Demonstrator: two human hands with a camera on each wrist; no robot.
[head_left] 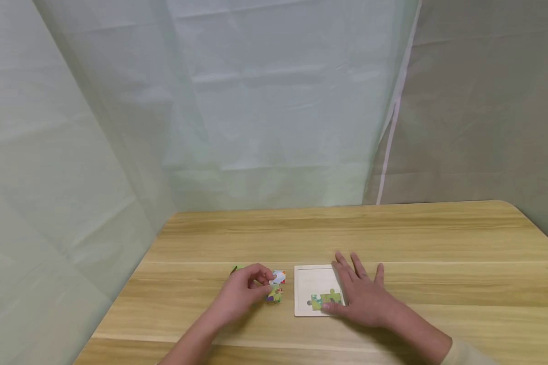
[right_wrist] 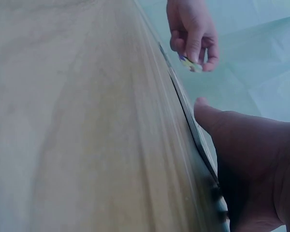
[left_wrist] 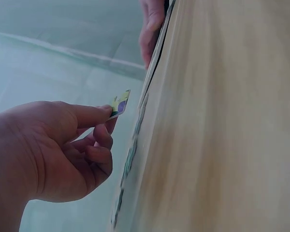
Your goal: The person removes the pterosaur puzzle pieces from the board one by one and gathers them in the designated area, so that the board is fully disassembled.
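Between thumb and fingertips, my left hand (head_left: 243, 293) pinches a small jigsaw piece (left_wrist: 120, 103) with green, yellow and purple print, raised off the table in the left wrist view. My right hand (head_left: 363, 299) lies with spread, straight fingers over the right side of a pale square puzzle tray (head_left: 303, 284). Two joined green puzzle pieces (head_left: 317, 302) sit in the tray's lower right part, with the right thumb beside or on them. My right palm and fingers hide the tray's right edge.
Loose puzzle pieces lie left of the tray: a light blue one (head_left: 279, 276) near the left fingers and a green one (head_left: 238, 268), partly hidden behind the left hand. The wooden table (head_left: 201, 238) reaches back to hanging pale cloth (head_left: 265, 126).
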